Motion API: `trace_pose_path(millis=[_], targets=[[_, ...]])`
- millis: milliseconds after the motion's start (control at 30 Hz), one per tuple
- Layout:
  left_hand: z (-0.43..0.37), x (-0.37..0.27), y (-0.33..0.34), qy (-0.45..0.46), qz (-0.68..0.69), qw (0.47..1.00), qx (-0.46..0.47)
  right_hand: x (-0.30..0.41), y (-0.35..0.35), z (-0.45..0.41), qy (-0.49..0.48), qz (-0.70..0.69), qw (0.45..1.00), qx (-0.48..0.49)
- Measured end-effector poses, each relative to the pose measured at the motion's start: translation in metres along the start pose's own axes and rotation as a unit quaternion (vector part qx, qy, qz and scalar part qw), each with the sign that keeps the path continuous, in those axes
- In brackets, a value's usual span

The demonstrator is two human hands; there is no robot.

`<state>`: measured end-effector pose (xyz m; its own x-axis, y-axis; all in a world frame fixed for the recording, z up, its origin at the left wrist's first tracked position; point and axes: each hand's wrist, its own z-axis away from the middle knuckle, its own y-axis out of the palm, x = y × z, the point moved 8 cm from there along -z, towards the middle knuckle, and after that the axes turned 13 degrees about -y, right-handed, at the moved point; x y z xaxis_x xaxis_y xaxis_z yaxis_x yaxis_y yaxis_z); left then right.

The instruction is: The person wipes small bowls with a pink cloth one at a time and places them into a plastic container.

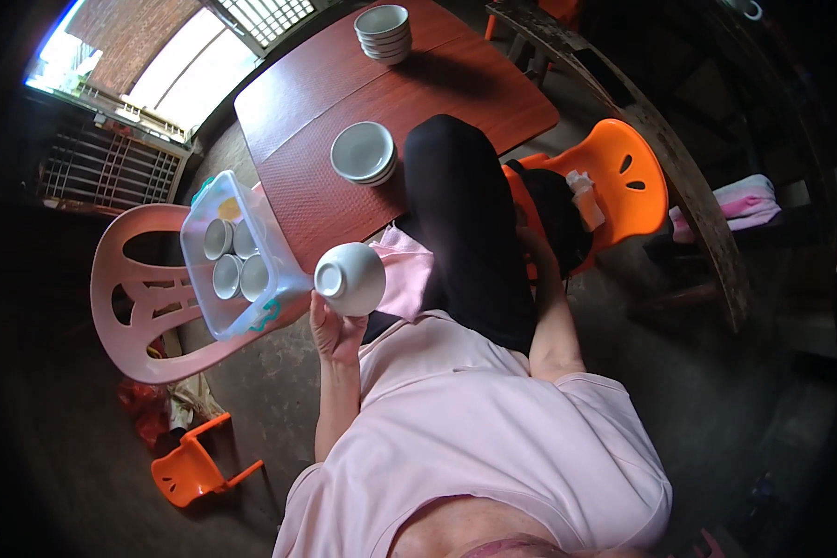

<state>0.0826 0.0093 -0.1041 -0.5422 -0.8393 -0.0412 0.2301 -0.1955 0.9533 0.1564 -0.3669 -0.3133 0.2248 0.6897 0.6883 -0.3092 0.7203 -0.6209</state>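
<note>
My left hand holds a white ceramic bowl, tipped so that its foot ring faces up and left. A pink cloth lies on my lap, just right of the bowl. My right hand hangs down beside my raised knee, close to the edge of an orange plastic chair; its fingers are dark and partly hidden. Ahead on the reddish-brown table stands a short stack of bowls, with a taller bowl stack farther back.
On my left, a clear plastic bin with several white cups rests on a pink plastic chair. A black bag and a packet lie on the orange chair. A small orange chair stands behind left.
</note>
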Motion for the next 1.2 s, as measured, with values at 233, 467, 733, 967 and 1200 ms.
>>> trace_pose_path(millis=[233, 467, 733, 967, 1200], targets=[[0.001, -0.002, -0.006, 0.025, 0.037, 0.999, -0.022, -0.033, 0.001, -0.002, -0.006, -0.034, 0.999, 0.017], [0.003, -0.013, -0.012, 0.026, 0.029, 0.999, -0.004, -0.091, 0.024, -0.004, 0.083, -0.181, 0.98, -0.003], [0.018, -0.028, 0.012, 0.057, 0.017, 0.998, 0.018, 0.139, -0.154, 0.055, -0.131, -0.096, 0.946, -0.282], [0.031, -0.033, 0.042, 0.064, 0.026, 0.994, 0.083, 0.391, -0.084, 0.137, -0.545, 0.025, 0.834, 0.082], [0.048, -0.046, 0.058, 0.067, -0.032, 0.991, 0.107, 0.336, 0.072, 0.135, -0.62, 0.317, 0.702, 0.146]])
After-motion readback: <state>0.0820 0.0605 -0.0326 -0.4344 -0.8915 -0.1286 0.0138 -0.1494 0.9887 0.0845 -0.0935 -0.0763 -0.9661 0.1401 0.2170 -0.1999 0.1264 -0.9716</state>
